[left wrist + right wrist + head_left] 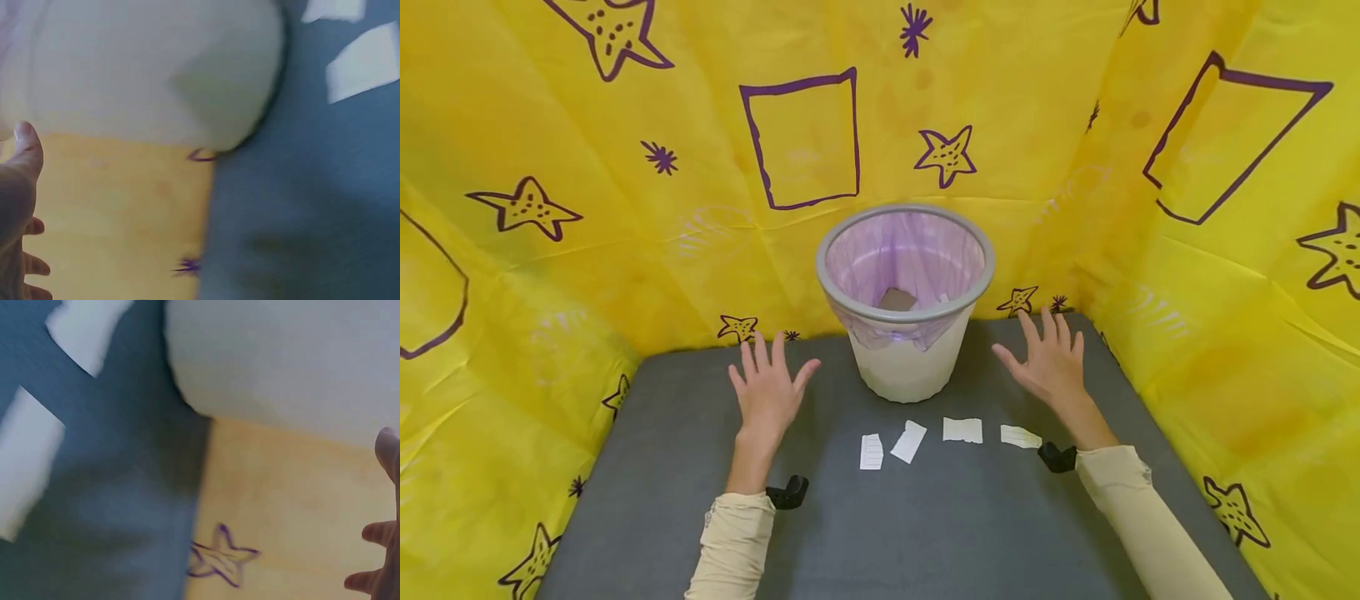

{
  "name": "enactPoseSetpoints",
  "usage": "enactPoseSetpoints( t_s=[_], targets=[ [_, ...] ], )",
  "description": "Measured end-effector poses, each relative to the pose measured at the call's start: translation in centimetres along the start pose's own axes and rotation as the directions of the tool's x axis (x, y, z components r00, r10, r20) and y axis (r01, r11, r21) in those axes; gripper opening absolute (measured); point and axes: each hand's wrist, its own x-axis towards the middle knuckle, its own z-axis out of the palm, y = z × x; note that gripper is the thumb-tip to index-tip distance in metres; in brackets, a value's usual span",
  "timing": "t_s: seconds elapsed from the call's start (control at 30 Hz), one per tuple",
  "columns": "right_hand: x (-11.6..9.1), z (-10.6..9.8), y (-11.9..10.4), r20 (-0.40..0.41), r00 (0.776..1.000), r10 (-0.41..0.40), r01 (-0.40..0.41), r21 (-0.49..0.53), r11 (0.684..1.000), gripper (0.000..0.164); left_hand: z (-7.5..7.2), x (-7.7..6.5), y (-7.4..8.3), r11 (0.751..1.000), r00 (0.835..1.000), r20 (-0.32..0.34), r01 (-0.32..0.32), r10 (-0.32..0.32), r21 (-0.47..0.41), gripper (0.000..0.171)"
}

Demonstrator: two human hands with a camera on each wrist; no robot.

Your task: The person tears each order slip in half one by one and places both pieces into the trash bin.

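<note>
White bin (910, 367) near far edge of surface (910, 533), four paper scraps (962, 431) before it, left hand (767, 396) and right hand (1051, 367) flanking, both spread wide.

We look down at a grey desk (887, 533) walled on three sides by yellow cloth (647, 283) patterned with purple-outlined stars (947, 157). Near the far edge we see a white bin (910, 375) standing upright, lined with a translucent purple bag (865, 258). In front of it lie four white paper pieces (962, 431) in an uneven row. A person's left grip (767, 396) and right grip (1051, 362), bare hands with fingers spread, flank the bin.
</note>
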Motion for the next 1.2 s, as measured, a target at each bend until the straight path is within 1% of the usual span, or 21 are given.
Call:
enactPoseSetpoints(
  t_s=[0.07,0.13,0.23,0.3,0.37,0.43,0.53,0.6,0.67,0.73,0.8,0.93,1.07,1.2],
  targets=[
    [-1.2,1.2,-0.2,0.006,1.000,0.008,-0.008,0.009,1.000,0.083,1.4,-1.5,-0.2,0.999,0.999,0.045,0.021,-0.019,-0.043,0.088],
    [-2.2,1.9,-0.5,-0.001,1.000,0.017,-0.017,0.025,1.000,0.083,2.5,-2.4,-0.4,0.994,0.996,0.077,0.046,-0.039,-0.094,0.087],
    [-3.5,2.5,-1.1,-0.024,0.999,0.036,-0.034,0.047,0.998,0.083,3.2,-3.6,-0.5,0.985,0.993,0.096,0.081,-0.067,-0.155,0.084],
    [-4.2,2.8,-1.4,-0.033,0.998,0.053,-0.051,0.058,0.997,0.083,3.3,-4.2,-0.5,0.982,0.992,0.101,0.088,-0.072,-0.165,0.084],
    [-4.8,3.2,-1.8,-0.044,0.997,0.062,-0.059,0.062,0.996,0.084,3.5,-4.6,-0.4,0.983,0.994,0.086,0.077,-0.063,-0.168,0.084],
    [-5.3,3.8,-2.2,-0.064,0.996,0.060,-0.055,0.070,0.996,0.084,3.9,-4.8,-0.3,0.986,0.998,0.057,0.047,-0.038,-0.158,0.083],
    [-6.6,5.3,-2.8,-0.093,0.995,0.044,-0.036,0.085,0.996,0.084,5.1,-5.6,-0.5,0.991,1.000,0.028,-0.003,0.007,-0.131,0.081],
    [-7.6,6.6,-3.3,-0.102,0.994,0.029,-0.020,0.088,0.996,0.084,6.2,-6.4,-0.6,0.994,0.999,0.037,-0.029,0.034,-0.109,0.080],
    [-8.7,7.9,-3.8,-0.101,0.995,0.024,-0.015,0.089,0.996,0.084,7.4,-7.2,-0.5,0.995,0.997,0.061,-0.046,0.051,-0.092,0.081],
    [-9.5,8.9,-4.2,-0.094,0.995,0.021,-0.013,0.092,0.996,0.085,8.3,-8.0,-0.2,0.994,0.995,0.082,-0.051,0.059,-0.095,0.081],
    [-10.0,9.6,-4.6,-0.098,0.995,0.024,-0.013,0.106,0.994,0.085,9.0,-8.5,0.1,0.993,0.995,0.087,-0.047,0.057,-0.110,0.081],
    [-10.4,9.9,-5.2,-0.099,0.995,0.024,-0.010,0.134,0.991,0.086,9.7,-9.1,0.6,0.992,0.996,0.077,-0.033,0.043,-0.124,0.081],
    [-10.5,9.9,-5.4,-0.090,0.996,0.025,-0.013,0.131,0.991,0.086,10.0,-9.5,0.7,0.992,0.997,0.066,-0.034,0.042,-0.125,0.082],
    [-10.6,10.0,-5.5,-0.068,0.997,0.034,-0.026,0.121,0.992,0.086,10.0,-9.7,0.6,0.992,0.995,0.090,-0.022,0.033,-0.125,0.085]
  ],
)
